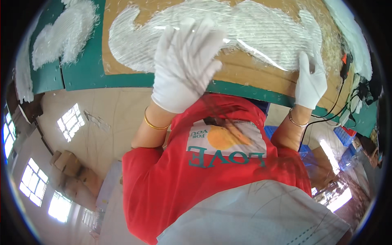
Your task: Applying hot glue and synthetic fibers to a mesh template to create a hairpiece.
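A whitish, glossy sheet of fibrous material (265, 30) with fine ribbed lines and a curved outline lies on a brown cardboard sheet (253, 71). My left hand (183, 65), in a white glove, is over the sheet's near edge, left of its middle. Its fingers are spread and nothing shows in them; whether the palm presses on the sheet I cannot tell. At the sheet's right end is my right hand (311, 83), also gloved in white. Its thumb stands apart from the fingers, which reach along the narrow hooked end of the sheet.
The cardboard rests on a green table (122, 81). More white fibrous pieces (67, 34) lie at the left, and a white bundle (355, 36) lies at the far right. A black cable (341, 96) with an orange-marked connector (345, 61) runs beside my right hand. Cardboard boxes (75, 171) stand on the floor.
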{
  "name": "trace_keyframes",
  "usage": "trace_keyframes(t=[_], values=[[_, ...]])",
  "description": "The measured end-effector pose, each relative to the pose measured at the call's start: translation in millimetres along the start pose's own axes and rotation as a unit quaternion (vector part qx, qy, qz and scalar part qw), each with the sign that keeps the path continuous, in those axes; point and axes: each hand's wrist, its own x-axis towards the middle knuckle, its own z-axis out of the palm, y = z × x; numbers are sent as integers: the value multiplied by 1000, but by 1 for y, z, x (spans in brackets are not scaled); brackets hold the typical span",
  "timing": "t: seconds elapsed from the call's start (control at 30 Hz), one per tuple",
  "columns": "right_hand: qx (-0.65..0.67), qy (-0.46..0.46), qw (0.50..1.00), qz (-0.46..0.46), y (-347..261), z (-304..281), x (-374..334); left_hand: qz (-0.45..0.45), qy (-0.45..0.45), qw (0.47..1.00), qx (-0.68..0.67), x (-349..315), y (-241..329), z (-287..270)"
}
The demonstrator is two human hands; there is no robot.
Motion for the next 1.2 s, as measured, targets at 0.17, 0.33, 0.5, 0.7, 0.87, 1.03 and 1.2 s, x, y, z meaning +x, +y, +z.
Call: trace_keyframes(t=[0.17,0.33,0.5,0.7,0.87,1.03,1.2], values=[[15,-18,1000,-8,3,0,-2,89,-71,993,9,9,5,9],[-20,1,1000,-22,1,-3,-1,99,-54,993,29,10,3,16],[-103,19,994,-43,-4,-2,0,106,-72,991,44,9,1,14],[-98,37,993,-52,8,-2,2,92,-82,989,84,7,5,13],[-171,84,972,-140,-1,-1,8,92,-86,988,87,4,-2,8],[-115,72,986,-101,-10,-10,7,79,-97,986,112,3,0,2],[-32,159,974,-156,4,2,14,87,-120,982,120,7,4,-1]])
